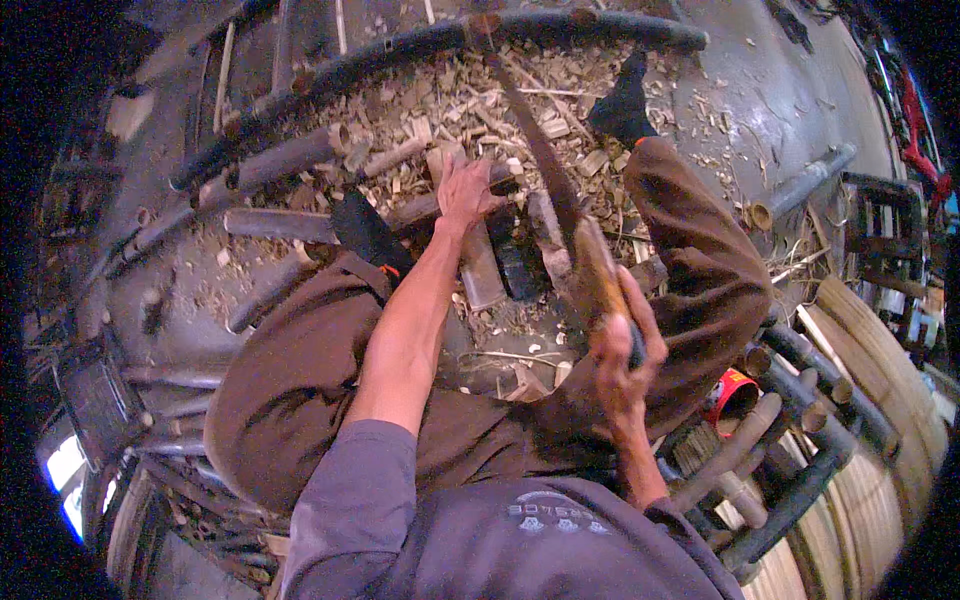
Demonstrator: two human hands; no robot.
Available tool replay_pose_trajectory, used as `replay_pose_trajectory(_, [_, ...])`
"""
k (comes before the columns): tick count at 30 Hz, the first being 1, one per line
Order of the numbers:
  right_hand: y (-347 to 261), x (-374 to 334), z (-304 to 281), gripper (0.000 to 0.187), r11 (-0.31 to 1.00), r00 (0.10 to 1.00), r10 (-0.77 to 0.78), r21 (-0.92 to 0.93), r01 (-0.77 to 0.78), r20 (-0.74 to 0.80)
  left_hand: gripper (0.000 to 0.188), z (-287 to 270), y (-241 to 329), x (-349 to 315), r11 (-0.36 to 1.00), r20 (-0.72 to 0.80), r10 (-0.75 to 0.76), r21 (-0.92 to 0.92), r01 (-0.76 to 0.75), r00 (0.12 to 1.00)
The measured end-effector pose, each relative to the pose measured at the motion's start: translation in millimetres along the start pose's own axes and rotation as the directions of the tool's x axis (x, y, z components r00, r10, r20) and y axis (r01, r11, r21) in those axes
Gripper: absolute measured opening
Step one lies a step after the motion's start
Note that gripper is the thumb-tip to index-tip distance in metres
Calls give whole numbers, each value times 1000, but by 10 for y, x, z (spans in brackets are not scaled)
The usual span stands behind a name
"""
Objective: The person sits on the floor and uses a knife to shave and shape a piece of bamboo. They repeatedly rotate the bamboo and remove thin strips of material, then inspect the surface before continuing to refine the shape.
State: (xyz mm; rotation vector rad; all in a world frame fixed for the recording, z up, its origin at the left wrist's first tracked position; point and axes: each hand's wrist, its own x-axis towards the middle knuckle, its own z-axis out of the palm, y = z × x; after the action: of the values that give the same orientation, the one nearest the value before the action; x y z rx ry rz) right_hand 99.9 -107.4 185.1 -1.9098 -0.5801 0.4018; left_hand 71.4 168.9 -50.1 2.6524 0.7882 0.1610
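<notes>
I sit low with brown-trousered knees spread over a floor of wood chips. My left hand [463,192] presses flat on a dark bamboo pole [300,225] lying across the floor in front of me. My right hand [622,345] grips the wooden handle of a long handsaw [548,165]. The saw blade runs up and away from me to a long curved dark pole [420,45] at the top of the view. A short pale block [480,270] and a black piece [515,265] lie just below my left hand.
Wood chips and shavings [440,110] cover the floor ahead. More poles [270,160] lie to the left. A hollow bamboo tube [800,185] rests at right. Dark bent-pole furniture parts [800,400] and a red can [732,395] stand by my right knee. Pale woven cane [890,380] lies far right.
</notes>
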Motion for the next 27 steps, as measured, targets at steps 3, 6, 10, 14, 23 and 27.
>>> replay_pose_trajectory(3, [-50,-208,-382,55,991,984,-108,66,118,-139,62,-413,194,97,989,-44,-139,-58,137,989])
replay_pose_trajectory(6, [-194,-295,-457,55,978,975,-34,195,78,-219,63,-1096,32,343,948,-498,-273,-284,143,823])
replay_pose_trajectory(10, [-148,-296,-564,49,981,962,2,186,51,-273,60,-1695,-166,341,280,-240,-832,-960,6,501])
replay_pose_trajectory(14, [-19,-236,-542,47,985,963,-32,154,75,-267,80,-1112,-103,-228,-314,263,-904,-943,-107,339])
replay_pose_trajectory(23, [-48,-72,-229,41,970,989,98,234,-70,-112,84,-152,342,-601,349,-307,-937,-793,500,167])
replay_pose_trajectory(27, [-11,15,-71,41,968,992,112,233,-98,-50,78,-377,621,-460,940,-249,-341,-81,331,907])
